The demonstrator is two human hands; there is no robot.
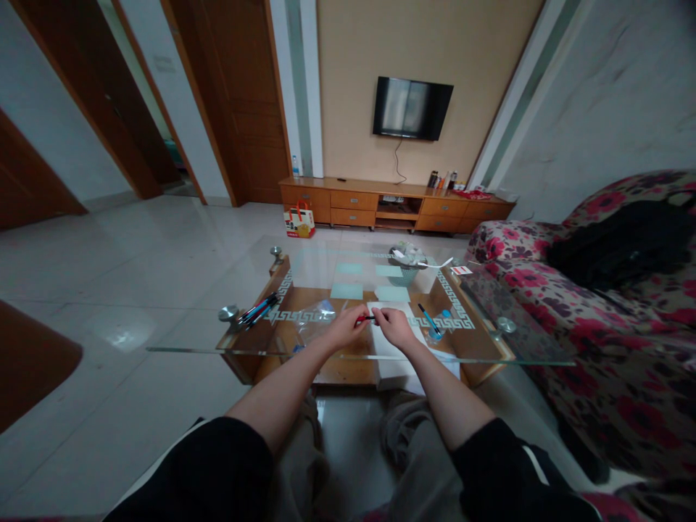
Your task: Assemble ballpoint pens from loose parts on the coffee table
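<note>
While both hands meet above the glass, a slim red-and-black pen-like stick (366, 317) lies between them, its long axis running crosswise from one hand to the other. The left hand (348, 326) pinches the red end and the right hand (396, 328) appears to pinch the black end, so neither is clearly nearer (the fingers cover both tips, and I cannot tell whether it is one piece or two).

Below the hands is a clear glass tabletop with a greenish edge (185, 350). Just left of the left hand lies a crumpled transparent plastic bag (311, 324), and farther left a bundle of blue and black pens (258, 310). Right of the right hand are a slim blue-and-black pen (428, 317) and a small round blue piece (446, 313). Under the right hand, seemingly beneath the glass, sits a long white box (392, 371).

Beyond the hands, to the right, stands a pale green mesh basket (401, 275); well past it is a low brown wooden cabinet (353, 200).
</note>
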